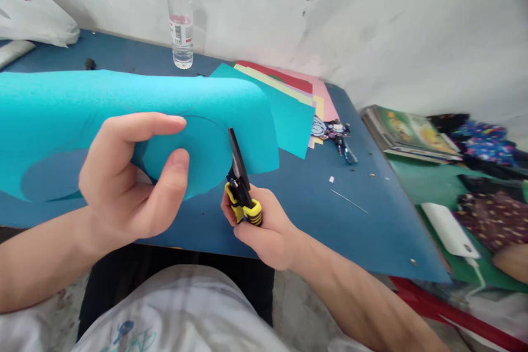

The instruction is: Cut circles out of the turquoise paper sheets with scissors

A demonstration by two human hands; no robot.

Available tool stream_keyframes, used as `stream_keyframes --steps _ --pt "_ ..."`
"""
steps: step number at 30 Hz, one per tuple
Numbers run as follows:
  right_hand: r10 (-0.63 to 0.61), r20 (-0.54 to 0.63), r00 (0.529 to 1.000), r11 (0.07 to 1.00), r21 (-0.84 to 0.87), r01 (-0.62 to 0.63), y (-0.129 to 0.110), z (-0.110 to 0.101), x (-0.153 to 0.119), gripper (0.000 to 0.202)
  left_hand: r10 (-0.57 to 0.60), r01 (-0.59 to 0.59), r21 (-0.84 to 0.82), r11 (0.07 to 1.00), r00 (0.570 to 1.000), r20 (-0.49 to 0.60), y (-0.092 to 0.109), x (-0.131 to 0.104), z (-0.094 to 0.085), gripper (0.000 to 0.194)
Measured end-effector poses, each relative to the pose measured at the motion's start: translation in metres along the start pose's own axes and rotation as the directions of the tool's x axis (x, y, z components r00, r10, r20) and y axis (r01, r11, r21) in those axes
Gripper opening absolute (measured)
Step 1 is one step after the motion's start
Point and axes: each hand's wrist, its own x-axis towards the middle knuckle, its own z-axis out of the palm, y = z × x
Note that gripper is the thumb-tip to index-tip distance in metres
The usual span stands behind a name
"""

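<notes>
A large turquoise paper sheet [251, 115] is raised in front of me, its top curving back. A thin curved line is drawn on it, and a rounded opening at its left shows the blue table. My left hand [132, 176] is at the sheet's lower middle, thumb and index finger apart over its face; the other fingers are curled and partly hidden, and seem to hold the paper. My right hand [264, 225] grips black scissors [238, 168] with yellow-and-black handles. Their blades point up at the paper, along a cut edge near the drawn line.
Coloured paper sheets [292, 126] lie fanned out behind, near a patterned item with keys [334, 131]. A water bottle [180, 22] stands by the wall. A white bag [33, 5] is at far left. To the right are books [412, 132] and a white power bank [449, 231].
</notes>
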Motion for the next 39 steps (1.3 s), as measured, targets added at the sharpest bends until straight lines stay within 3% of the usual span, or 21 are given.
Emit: stream_keyframes --steps 39 --pt "-0.008 -0.015 1.0 1.0 0.028 0.009 0.002 -0.0014 -0.0007 0.024 -0.001 0.001 -0.066 0.998 1.0 -0.009 0.0007 -0.0019 0.0012 0.032"
